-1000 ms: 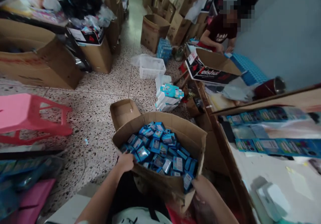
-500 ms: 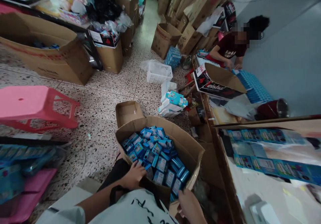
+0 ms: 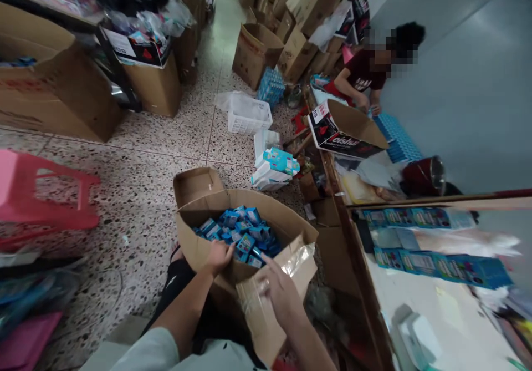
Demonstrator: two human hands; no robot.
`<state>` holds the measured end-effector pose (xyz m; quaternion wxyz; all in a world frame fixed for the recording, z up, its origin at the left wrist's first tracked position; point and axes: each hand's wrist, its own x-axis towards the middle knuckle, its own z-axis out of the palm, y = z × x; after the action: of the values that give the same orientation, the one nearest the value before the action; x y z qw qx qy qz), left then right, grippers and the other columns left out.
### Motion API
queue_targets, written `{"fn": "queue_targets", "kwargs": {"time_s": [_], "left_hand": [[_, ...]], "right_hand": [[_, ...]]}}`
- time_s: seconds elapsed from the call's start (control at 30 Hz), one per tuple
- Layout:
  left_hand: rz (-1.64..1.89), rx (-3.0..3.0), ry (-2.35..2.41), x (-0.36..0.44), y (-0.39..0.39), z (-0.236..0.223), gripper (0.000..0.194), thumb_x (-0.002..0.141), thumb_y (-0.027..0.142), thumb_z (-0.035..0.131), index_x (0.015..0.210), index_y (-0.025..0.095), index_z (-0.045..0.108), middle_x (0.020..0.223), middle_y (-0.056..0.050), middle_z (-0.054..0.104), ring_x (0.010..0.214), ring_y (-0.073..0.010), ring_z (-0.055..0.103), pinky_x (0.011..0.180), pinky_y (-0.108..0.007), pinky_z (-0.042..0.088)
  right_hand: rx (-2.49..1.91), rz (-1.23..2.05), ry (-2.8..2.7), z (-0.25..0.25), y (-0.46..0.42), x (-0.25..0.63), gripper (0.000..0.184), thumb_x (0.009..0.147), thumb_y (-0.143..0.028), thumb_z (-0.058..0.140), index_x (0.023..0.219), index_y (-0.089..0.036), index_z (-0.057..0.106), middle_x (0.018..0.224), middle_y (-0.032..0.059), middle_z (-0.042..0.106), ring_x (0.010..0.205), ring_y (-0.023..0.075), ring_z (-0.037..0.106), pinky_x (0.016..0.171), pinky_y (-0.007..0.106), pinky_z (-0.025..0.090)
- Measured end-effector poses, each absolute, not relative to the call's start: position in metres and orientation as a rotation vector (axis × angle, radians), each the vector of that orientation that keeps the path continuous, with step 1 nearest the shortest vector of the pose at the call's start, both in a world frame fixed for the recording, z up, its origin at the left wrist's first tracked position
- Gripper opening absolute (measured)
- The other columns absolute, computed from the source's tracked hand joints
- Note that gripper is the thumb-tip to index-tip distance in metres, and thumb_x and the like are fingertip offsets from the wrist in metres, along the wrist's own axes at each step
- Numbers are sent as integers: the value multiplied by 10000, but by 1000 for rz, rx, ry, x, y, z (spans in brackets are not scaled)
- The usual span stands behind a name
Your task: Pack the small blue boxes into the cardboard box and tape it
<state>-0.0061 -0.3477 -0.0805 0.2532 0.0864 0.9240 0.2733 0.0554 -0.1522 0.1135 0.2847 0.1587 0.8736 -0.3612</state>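
Below the head camera, left hand (image 3: 219,254) gripping carton (image 3: 199,249) rim, right hand (image 3: 279,293) open on its taped flap (image 3: 266,299) (blurred).

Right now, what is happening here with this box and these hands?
A person holds an open cardboard box full of small blue packs at their lap. The left hand grips its near rim; the right hand rests on a taped flap. Farther back, another person sits at a table beside stacked cartons.
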Motion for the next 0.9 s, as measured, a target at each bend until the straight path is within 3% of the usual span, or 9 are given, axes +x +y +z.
{"fn": "queue_targets", "kwargs": {"time_s": [0.07,0.17,0.3,0.4,0.47,0.53,0.6,0.73,0.9], "left_hand": [[748,181,2492,-40,-374,-92,370,963,490,534,902,144,651,923,-46,677,935,-185,637,961,-430,484],[757,121,2442,-86,-408,-107,375,959,499,536,929,143,650,948,-51,675,923,-184,634,925,-412,500],[776,99,2382,-105,-439,-115,367,957,486,548,936,136,657,960,-52,685,945,-190,645,936,-424,505],[798,137,2343,-95,-447,-111,332,955,452,568,920,136,662,949,-48,693,947,-184,653,945,-427,510],[812,150,2335,-93,-443,-108,315,957,428,576,913,129,662,941,-41,692,942,-183,656,935,-417,518],[823,122,2351,-100,-431,-108,314,962,412,576,912,114,658,933,-32,685,922,-180,657,906,-395,530],[844,64,2384,-112,-418,-109,316,969,403,568,915,104,654,920,-22,677,877,-164,655,868,-362,536],[947,-56,2479,-105,-428,-108,313,965,429,562,897,134,640,880,-27,658,822,-146,630,809,-347,541],[1097,-108,2509,-59,-500,-107,378,959,451,541,716,164,569,741,-3,593,767,-145,573,807,-341,493]], "right_hand": [[219,-1059,2653,114,-158,19,542,1027,-363,214,1485,-193,448,1358,103,627,1173,193,638,1035,329,491],[30,-701,2861,90,-151,-17,562,1017,-364,232,1457,-130,493,1472,141,531,1406,240,436,1191,436,332],[53,-508,2791,45,-162,-30,548,977,-374,397,1452,-125,509,1479,181,502,1391,331,432,1138,533,374],[106,-449,2852,26,-193,-34,595,973,-443,460,1485,-139,467,1466,225,466,1374,406,400,1103,633,338],[72,-445,2906,17,-210,-40,543,1004,-416,413,1482,-163,468,1507,208,419,1412,396,339,1138,641,263],[-95,-488,2919,8,-219,-50,458,1011,-349,410,1435,-220,523,1567,127,385,1477,352,242,1195,603,162],[-275,-537,2900,-1,-220,-61,379,993,-314,461,1343,-259,596,1550,60,442,1493,314,229,1217,565,118],[-374,-585,2917,-2,-212,-69,223,982,-333,498,1101,-231,657,1353,69,621,1427,293,361,1214,566,108],[-454,-723,3039,17,-202,-59,212,993,-259,394,1024,-230,601,1283,86,617,1416,275,362,1217,565,120]]}}
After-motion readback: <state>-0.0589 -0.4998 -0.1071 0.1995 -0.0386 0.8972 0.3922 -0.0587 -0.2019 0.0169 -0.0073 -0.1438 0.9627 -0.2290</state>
